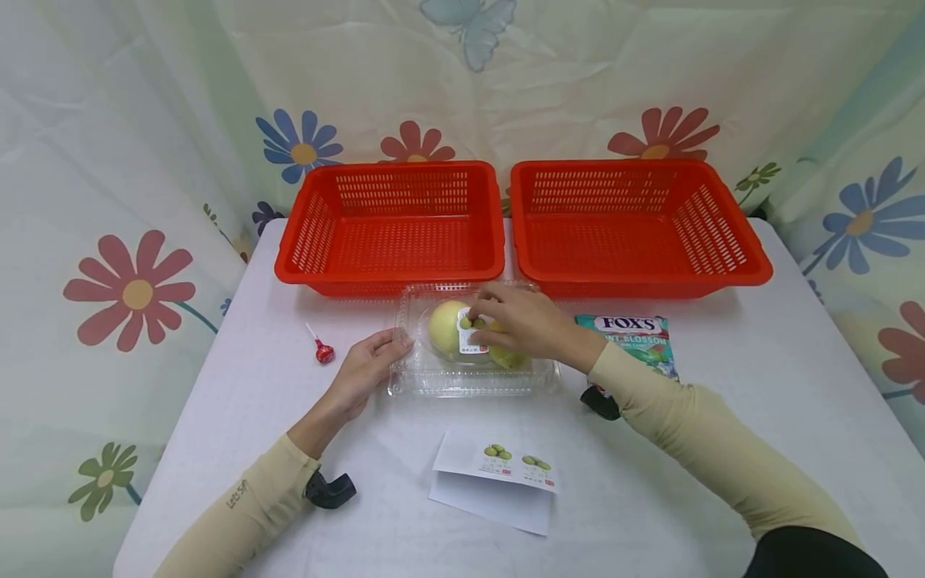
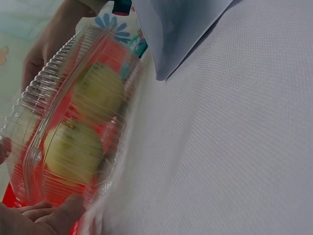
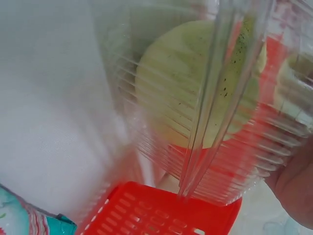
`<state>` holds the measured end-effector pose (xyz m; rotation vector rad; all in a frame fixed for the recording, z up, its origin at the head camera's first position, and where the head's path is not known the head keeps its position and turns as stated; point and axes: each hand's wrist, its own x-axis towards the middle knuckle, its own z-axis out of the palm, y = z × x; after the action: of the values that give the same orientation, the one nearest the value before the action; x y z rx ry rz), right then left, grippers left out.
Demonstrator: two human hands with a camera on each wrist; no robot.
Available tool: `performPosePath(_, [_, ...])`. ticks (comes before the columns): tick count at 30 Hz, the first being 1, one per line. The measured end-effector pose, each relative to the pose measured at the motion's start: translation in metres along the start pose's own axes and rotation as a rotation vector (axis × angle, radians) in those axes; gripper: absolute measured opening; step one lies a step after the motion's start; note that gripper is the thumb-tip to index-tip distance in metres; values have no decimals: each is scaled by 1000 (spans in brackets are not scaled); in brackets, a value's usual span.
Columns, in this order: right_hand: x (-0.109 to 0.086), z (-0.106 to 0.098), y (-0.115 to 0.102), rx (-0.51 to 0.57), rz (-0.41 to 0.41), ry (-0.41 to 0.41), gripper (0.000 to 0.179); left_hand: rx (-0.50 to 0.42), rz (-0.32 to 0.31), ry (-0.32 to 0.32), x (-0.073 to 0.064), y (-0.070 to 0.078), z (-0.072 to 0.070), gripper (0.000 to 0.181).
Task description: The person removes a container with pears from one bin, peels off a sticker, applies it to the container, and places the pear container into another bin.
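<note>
A clear plastic clamshell box [image 1: 433,384] stands closed on the table, with two pale green round fruits [image 1: 446,327] inside. My left hand [image 1: 364,365] grips its left side, the thumb lying along the edge. In the left wrist view both fruits [image 2: 73,152] show through the ribbed wall. A white sticker [image 1: 473,343] with a green fruit picture lies on the lid. My right hand [image 1: 523,321] reaches over the lid and touches the sticker with bent fingers and thumb. Whether they pinch or press it is unclear. The right wrist view shows one fruit [image 3: 195,83] close up.
Two red plastic baskets [image 1: 393,277] [image 1: 643,277] stand behind the box. A red-wrapped lollipop [image 1: 324,352] lies at the left. Right of the box is a green FOX'S candy bag [image 1: 636,337], partly under the right forearm. A folded sticker sheet [image 1: 495,494] lies in front.
</note>
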<state>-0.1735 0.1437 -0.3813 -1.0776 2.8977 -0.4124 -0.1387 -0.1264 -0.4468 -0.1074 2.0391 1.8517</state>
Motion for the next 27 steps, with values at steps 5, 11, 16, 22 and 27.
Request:
performPosePath(5, [-5,-1,2,22,-13,-25,41,20,10,5,0,0,0,57])
performPosePath(11, [-1,-4,1,22,-14,-49,43,30,4,17,0,0,0,58])
performPosePath(16, [7,3,-9,-3,59,-8,46,45,0,36,-1,1,0,58])
performPosePath(22, [7,6,-15,-31,85,-14,51,25,-4,30,-2,1,0,60])
performPosePath(27, [0,1,-6,11,102,-36,51,26,-6,26,-2,2,0,60])
